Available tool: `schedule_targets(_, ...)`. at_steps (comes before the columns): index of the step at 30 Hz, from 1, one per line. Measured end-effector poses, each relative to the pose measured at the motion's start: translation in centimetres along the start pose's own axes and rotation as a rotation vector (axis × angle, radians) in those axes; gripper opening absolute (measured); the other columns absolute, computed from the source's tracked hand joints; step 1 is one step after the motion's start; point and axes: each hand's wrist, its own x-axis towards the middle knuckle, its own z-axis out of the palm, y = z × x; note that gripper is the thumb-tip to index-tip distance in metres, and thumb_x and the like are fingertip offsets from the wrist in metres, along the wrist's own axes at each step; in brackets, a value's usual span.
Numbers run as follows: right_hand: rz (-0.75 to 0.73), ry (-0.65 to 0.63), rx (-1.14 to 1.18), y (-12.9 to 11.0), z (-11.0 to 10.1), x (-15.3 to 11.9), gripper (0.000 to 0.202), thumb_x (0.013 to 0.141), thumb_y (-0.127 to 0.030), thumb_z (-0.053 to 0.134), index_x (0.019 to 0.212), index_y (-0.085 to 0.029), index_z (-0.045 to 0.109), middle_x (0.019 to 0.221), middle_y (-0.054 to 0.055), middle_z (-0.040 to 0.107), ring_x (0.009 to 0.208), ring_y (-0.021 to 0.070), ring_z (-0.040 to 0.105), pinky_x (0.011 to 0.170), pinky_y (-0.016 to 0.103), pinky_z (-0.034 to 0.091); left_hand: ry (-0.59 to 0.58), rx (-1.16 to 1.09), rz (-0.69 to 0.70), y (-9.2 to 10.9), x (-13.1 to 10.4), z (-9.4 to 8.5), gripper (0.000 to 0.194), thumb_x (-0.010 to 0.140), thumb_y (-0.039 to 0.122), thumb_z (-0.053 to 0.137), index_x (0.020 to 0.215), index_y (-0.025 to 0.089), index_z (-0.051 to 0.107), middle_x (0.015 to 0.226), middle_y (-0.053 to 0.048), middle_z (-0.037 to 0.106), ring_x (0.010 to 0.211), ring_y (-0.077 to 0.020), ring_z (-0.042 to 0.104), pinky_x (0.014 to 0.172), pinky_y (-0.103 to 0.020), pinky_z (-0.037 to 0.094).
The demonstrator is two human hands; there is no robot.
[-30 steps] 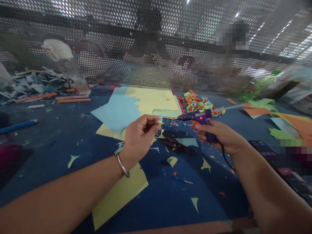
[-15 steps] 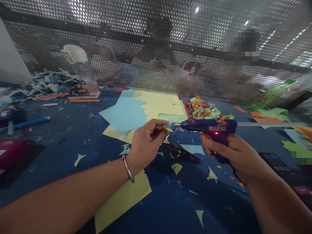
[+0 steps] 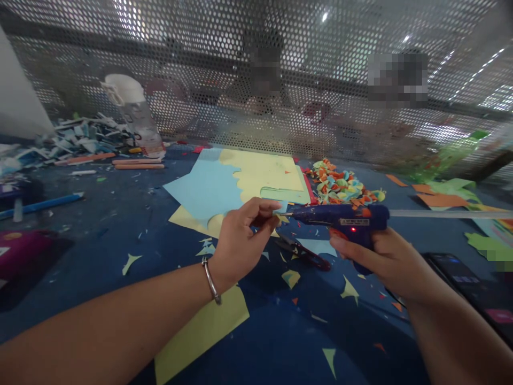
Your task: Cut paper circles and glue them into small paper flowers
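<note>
My right hand (image 3: 372, 251) is wrapped round the grip of a dark blue hot glue gun (image 3: 336, 215). A red light glows on its side, and a long clear glue stick (image 3: 444, 214) juts from its back. My left hand (image 3: 246, 230) pinches small pieces of blue and yellow paper (image 3: 282, 207) between thumb and fingers. The gun's metal tip is at these pieces; whether it touches them I cannot tell. Below lie dark scissors (image 3: 306, 254) beside a light blue paper piece (image 3: 318, 247).
Blue (image 3: 200, 187) and yellow sheets (image 3: 264, 166) lie behind my hands, with a heap of coloured paper pieces (image 3: 340, 184) to their right. A clear bottle (image 3: 140, 117) stands back left. A phone (image 3: 452, 270) lies at right. A perforated metal screen (image 3: 224, 69) closes the back.
My right hand has lowered the glue gun slightly and moved its tip left, closer to the paper in my left hand. The left hand has barely moved.
</note>
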Motion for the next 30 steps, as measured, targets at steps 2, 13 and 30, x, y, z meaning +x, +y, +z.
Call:
schedule_targets(2, -0.015, 0.002, -0.021, 0.11, -0.04, -0.02, 0.037, 0.088, -0.055, 0.059, 0.070, -0.022, 0.063, 0.059, 0.000, 0.058, 0.064, 0.0194, 0.061, 0.065, 0.031, 0.053, 0.006, 0.006, 0.009, 0.06, 0.02, 0.01, 0.020, 0.087, 0.016, 0.064, 0.106, 0.023, 0.066, 0.084, 0.001, 0.074, 0.076, -0.0121, 0.069, 0.067, -0.024, 0.053)
schedule_targets(13, -0.032, 0.011, -0.064, 0.45, 0.06, 0.00, 0.036, 0.089, -0.055, 0.058, 0.071, -0.024, 0.064, 0.059, 0.001, 0.059, 0.065, 0.0202, 0.062, 0.066, 0.032, 0.053, 0.000, -0.011, 0.013, 0.38, 0.08, 0.03, 0.021, 0.087, 0.014, 0.063, 0.105, 0.023, 0.065, 0.083, 0.002, 0.073, 0.077, -0.0114, 0.070, 0.068, -0.023, 0.054)
schedule_targets(30, -0.017, 0.006, -0.070, 0.27, -0.04, 0.10, 0.032, 0.089, -0.052, 0.059, 0.075, -0.023, 0.066, 0.072, 0.003, 0.070, 0.078, 0.0230, 0.069, 0.078, 0.034, 0.058, 0.002, 0.011, 0.025, 0.45, 0.08, -0.01, 0.021, 0.086, 0.012, 0.064, 0.103, 0.023, 0.065, 0.081, 0.003, 0.073, 0.075, -0.0100, 0.069, 0.066, -0.021, 0.053)
